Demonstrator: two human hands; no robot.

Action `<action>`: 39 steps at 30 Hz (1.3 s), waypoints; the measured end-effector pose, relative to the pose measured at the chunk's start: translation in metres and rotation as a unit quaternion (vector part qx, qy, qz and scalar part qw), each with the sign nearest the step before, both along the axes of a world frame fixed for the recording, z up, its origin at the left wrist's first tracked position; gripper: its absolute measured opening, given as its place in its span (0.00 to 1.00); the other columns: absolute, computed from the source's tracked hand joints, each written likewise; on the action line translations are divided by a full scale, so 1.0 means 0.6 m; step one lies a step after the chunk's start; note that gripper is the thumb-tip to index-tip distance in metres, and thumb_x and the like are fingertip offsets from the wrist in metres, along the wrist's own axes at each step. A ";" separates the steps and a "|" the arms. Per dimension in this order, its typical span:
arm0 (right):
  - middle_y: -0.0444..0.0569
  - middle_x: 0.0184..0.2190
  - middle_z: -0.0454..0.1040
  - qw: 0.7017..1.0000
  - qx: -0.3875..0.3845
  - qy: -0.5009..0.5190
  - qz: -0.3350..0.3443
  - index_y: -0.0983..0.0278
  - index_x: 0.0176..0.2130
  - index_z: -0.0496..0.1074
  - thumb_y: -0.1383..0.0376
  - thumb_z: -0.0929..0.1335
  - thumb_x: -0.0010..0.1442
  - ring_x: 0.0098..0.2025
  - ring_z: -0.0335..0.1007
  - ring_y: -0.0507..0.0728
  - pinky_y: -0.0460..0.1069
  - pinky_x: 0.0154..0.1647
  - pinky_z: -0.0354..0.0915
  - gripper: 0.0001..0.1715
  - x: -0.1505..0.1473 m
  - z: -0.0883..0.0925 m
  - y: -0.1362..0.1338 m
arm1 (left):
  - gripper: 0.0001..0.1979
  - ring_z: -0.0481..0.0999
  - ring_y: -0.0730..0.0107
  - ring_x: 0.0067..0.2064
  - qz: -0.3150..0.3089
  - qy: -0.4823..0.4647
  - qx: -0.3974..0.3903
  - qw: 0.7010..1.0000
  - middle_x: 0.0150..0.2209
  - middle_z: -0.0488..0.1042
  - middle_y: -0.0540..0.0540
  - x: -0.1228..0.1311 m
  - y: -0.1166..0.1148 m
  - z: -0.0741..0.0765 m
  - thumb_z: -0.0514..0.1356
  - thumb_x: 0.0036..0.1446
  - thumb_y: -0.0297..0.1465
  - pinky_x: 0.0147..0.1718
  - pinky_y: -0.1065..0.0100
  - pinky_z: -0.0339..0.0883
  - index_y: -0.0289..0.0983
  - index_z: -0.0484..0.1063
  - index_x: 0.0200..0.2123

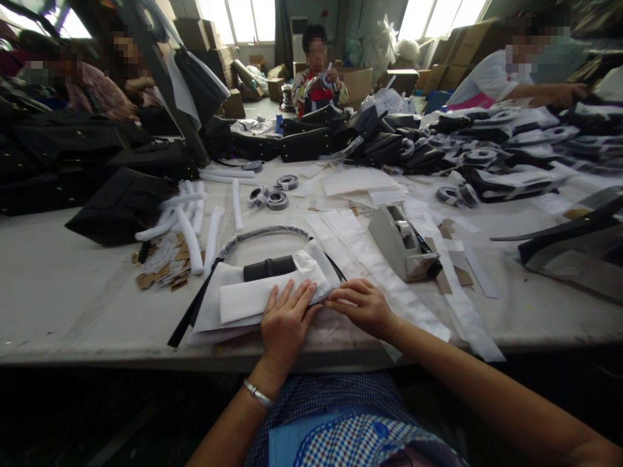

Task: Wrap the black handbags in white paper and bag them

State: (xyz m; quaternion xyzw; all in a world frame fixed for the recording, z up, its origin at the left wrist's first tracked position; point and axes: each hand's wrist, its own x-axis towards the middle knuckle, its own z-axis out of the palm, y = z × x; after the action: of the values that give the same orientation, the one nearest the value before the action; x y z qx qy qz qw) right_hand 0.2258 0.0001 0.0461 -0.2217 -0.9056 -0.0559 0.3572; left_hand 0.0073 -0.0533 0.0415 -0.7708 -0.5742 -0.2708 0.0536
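Note:
A handbag (207,305) lies flat on the table in front of me, mostly covered by white wrapping sheets (243,301). Its handle (267,230), wrapped in clear film, arches away from me, and a black strip (270,267) shows between the sheets. My left hand (287,318) rests flat on the white sheet with its fingers stretched out. At the bag's right edge my right hand (365,308) has its fingertips pinched together against the wrapping. What exactly sits between those fingertips is too small to make out.
A grey tape dispenser (406,243) stands right of the bag, among long white paper strips (360,253). White foam tubes (189,237), cardboard scraps (165,263) and coiled straps (277,200) lie beyond. Black bags (306,139) are heaped behind. Several people work around the table.

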 end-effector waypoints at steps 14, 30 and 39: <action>0.51 0.40 0.80 0.994 -0.039 -0.094 0.038 0.64 0.47 0.75 0.68 0.64 0.68 0.41 0.74 0.57 0.52 0.41 0.71 0.12 -0.013 -0.046 -0.026 | 0.23 0.69 0.55 0.61 -0.002 0.037 0.040 0.999 0.59 0.70 0.53 -0.004 0.003 -0.015 0.56 0.65 0.34 0.62 0.47 0.59 0.48 0.62 0.63; 0.50 0.40 0.81 0.990 -0.121 -0.020 0.065 0.64 0.45 0.75 0.70 0.62 0.68 0.42 0.78 0.55 0.52 0.46 0.73 0.13 0.021 -0.024 -0.093 | 0.22 0.69 0.55 0.61 0.004 0.044 0.072 0.996 0.58 0.71 0.52 0.000 0.004 -0.025 0.56 0.66 0.32 0.62 0.48 0.59 0.46 0.64 0.62; 0.49 0.44 0.80 0.955 -0.276 0.046 0.097 0.62 0.47 0.71 0.74 0.62 0.65 0.48 0.77 0.54 0.54 0.59 0.66 0.14 -0.004 -0.037 -0.064 | 0.23 0.67 0.56 0.63 -0.009 0.057 0.050 0.997 0.60 0.69 0.51 -0.008 0.003 -0.023 0.56 0.66 0.32 0.63 0.49 0.57 0.47 0.61 0.64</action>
State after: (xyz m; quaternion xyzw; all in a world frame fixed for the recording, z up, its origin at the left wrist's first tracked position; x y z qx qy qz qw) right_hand 0.2233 -0.0385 0.0240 -0.2253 -0.8854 0.2415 0.3271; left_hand 0.0024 -0.0516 0.0279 -0.7863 -0.5491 -0.2556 0.1222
